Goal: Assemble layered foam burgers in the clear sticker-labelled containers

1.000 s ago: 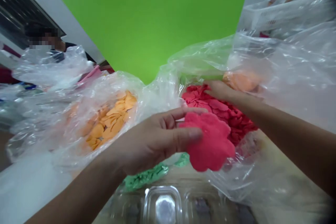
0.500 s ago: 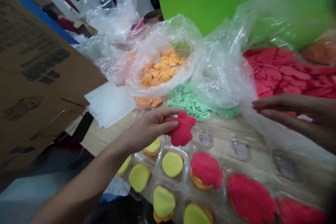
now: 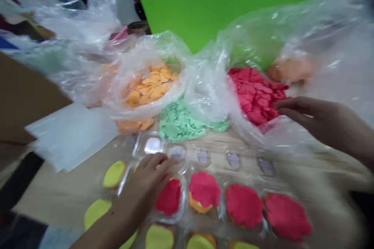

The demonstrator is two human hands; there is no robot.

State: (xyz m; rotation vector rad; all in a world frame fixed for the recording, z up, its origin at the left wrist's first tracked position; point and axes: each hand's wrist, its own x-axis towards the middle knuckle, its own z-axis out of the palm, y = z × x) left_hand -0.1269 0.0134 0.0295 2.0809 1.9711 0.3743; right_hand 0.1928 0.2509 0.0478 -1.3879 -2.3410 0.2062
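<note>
My left hand [image 3: 152, 183] is over the clear plastic compartments with its fingers loosely bent and nothing seen in them. Partly under it, a red flower-shaped piece [image 3: 169, 197] lies in a clear compartment. To its right, more red flower-shaped pieces lie in a row; the nearest [image 3: 204, 190] sits over a yellow and orange round. My right hand [image 3: 324, 122] reaches with stretched fingers to the edge of a pile of red pieces [image 3: 254, 95] in an open plastic bag. Its fingertips touch the pile, and the hand is slightly blurred.
Orange pieces [image 3: 152, 85] fill another open bag, with pale green pieces [image 3: 181, 124] beside it. White sheets [image 3: 76, 136] lie at left near a cardboard box [image 3: 26, 101]. Yellow rounds [image 3: 159, 236] sit in the front compartments. A green panel [image 3: 228, 4] stands behind; a person is at upper left.
My left hand has lowered the red flower-shaped piece into a compartment and let go. My right hand has moved to the red pile. The view has turned right.
</note>
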